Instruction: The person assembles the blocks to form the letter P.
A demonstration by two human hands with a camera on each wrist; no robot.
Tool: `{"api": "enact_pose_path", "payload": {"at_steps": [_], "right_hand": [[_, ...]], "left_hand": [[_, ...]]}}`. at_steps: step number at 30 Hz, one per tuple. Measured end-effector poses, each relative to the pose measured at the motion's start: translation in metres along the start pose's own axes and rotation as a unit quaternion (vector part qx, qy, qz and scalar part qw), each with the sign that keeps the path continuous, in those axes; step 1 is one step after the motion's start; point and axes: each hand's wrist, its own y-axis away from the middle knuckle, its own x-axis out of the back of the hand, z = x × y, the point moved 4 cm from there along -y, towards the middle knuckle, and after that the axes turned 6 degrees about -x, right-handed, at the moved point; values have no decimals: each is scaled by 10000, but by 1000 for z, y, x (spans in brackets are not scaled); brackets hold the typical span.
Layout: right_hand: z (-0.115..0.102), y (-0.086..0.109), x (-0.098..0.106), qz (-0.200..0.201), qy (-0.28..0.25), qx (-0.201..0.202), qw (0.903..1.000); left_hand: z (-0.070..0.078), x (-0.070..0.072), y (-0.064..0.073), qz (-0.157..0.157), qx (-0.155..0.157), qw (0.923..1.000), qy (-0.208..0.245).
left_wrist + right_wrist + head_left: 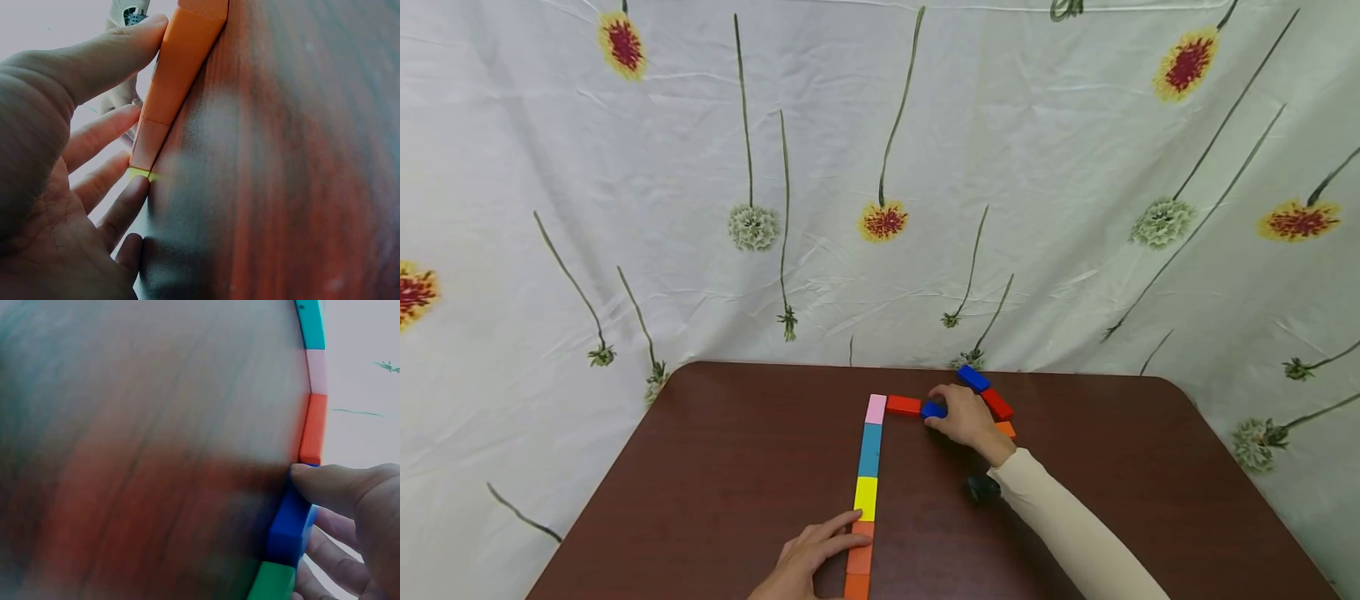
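My right hand [964, 415] pinches a blue block [289, 528] between thumb and fingers at the end of a short red block [904, 406]. A green block [273, 581] adjoins the blue one; the hand hides it in the head view. My left hand [808, 554] has its fingers extended, tips resting on the orange block [860, 550] and near the yellow block [866, 498]. In the left wrist view its thumb touches the side of an orange block [181, 53]. Beyond the yellow block, a teal block [870, 450] and a pink block [876, 408] continue the straight row.
Right of the right hand lie another blue block [973, 378], a red block [997, 405] and a partly covered orange block [1006, 430], in an angled line. A small dark object [982, 488] shows beside the right cuff. A flowered cloth [820, 167] hangs behind the brown table [737, 450].
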Motion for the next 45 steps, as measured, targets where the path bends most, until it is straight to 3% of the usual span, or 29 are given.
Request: {"api": "enact_pose_path", "payload": {"at_steps": [11, 19, 30, 37, 45], "right_hand": [[3, 1, -2, 29, -3, 70, 10000], [13, 4, 15, 58, -640, 315, 9974], [54, 9, 42, -81, -971, 1036, 9898], [88, 16, 48, 10, -1094, 988, 9891], [102, 20, 44, -221, -1056, 1061, 9885]], "left_hand": [[0, 0, 0, 13, -9, 10000, -22], [1, 0, 0, 105, -140, 9997, -151], [1, 0, 0, 89, -127, 9997, -189], [1, 0, -1, 18, -53, 9999, -117], [-1, -1, 0, 100, -135, 9998, -103]]}}
